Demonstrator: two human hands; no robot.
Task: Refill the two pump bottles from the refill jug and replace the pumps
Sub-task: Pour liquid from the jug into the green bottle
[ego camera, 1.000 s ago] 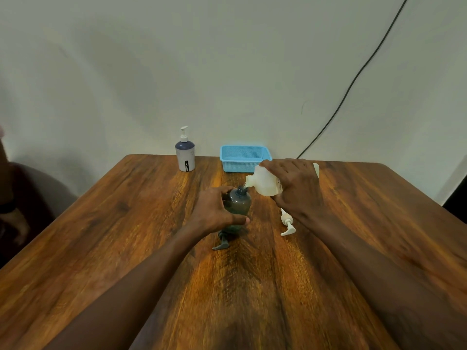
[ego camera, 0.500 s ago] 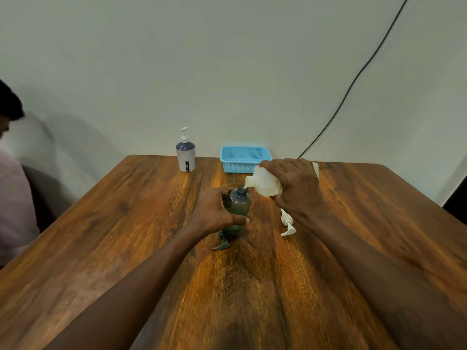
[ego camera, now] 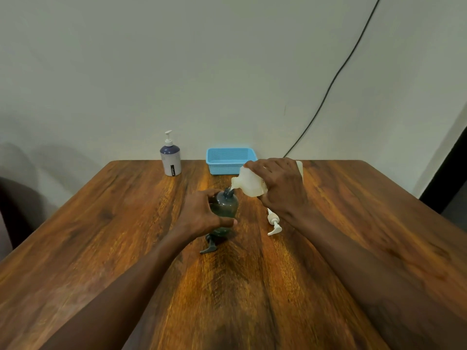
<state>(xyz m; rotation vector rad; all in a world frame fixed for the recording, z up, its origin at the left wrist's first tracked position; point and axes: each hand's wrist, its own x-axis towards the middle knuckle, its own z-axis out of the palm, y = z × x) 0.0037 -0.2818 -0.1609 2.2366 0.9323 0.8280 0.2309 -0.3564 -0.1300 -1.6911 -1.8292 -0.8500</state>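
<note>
A: Where was the dark bottle (ego camera: 226,203)?
B: Mid-table, upright. Left hand (ego camera: 202,215) fingers wrapped its body; right hand (ego camera: 280,190) gripped the refill jug (ego camera: 249,184), tilted, spout at the neck.
A: Tips?
B: Prob. needed a slow pour, w/ spout kept over the opening, btl held steady, fill lvl watched.

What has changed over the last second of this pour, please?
Only the bystander at the left edge has drawn back out of frame. Unchanged: the left hand grips the dark bottle, the right hand holds the refill jug tipped at its neck, and the grey pump and white pump lie loose.
</note>
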